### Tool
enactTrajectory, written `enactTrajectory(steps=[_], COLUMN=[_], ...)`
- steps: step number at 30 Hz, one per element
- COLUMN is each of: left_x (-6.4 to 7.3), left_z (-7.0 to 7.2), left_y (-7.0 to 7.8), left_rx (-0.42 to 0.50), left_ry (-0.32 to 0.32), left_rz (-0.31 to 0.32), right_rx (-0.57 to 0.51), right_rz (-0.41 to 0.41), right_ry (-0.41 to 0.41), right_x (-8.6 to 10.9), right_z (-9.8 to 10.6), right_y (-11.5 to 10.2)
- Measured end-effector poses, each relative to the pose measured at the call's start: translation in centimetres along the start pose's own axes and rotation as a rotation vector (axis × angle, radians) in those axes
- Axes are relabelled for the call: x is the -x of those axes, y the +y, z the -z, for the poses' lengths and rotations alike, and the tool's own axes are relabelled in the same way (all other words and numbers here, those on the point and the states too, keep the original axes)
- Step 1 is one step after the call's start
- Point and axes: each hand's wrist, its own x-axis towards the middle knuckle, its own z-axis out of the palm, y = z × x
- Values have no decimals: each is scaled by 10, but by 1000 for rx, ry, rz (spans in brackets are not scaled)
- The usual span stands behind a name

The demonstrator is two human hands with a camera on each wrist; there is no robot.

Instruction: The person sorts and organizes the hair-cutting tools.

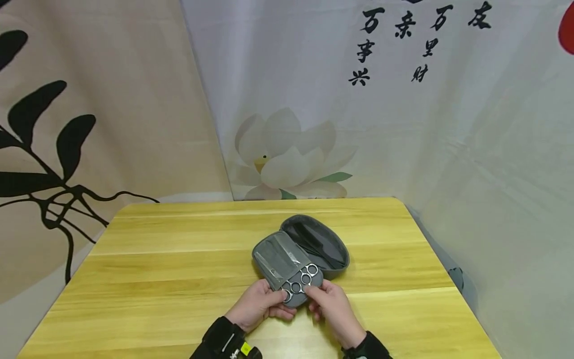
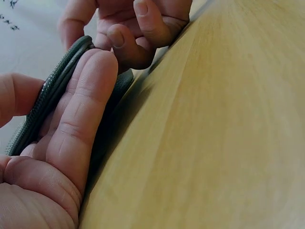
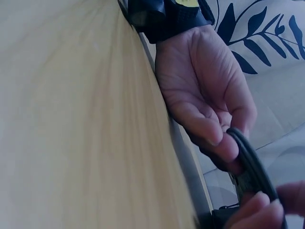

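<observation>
A grey zippered case (image 1: pixel 343 270) lies spread apart on the table, its two halves hinged. Its near half has a see-through pocket (image 1: pixel 279 257), and several scissors (image 1: pixel 295 287) stick out of it with their metal finger rings toward me. My left hand (image 1: pixel 256 305) grips this half at its left near edge, thumb on top and fingers underneath. With thumb above and fingers below, my right hand (image 1: pixel 334 310) pinches the near right edge beside the rings. In the left wrist view, the fingers (image 2: pixel 78 112) lie flat along the underside of the case edge (image 2: pixel 52 88).
A long black item (image 1: pixel 309 238) lies in the far half of the case. The light wooden table (image 1: pixel 179 279) reaches out on all sides of it. Behind hangs a printed cloth (image 1: pixel 287 89) with a lotus and black characters.
</observation>
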Motion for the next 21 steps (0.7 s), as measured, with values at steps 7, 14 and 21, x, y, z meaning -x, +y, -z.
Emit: enactTrajectory(steps=[7, 14, 21], left_x=[1, 1, 1], left_z=[0, 6, 9], left_y=[-1, -3, 1], left_rx=[-17, 18, 54], left_ry=[13, -25, -77], left_rz=[-4, 5, 2], right_rx=[17, -87, -59], right_rz=[-27, -36, -30], right_ry=[33, -108, -107], right_x=[-1, 0, -2], right_z=[-4, 8, 9], right_y=[-2, 2, 2])
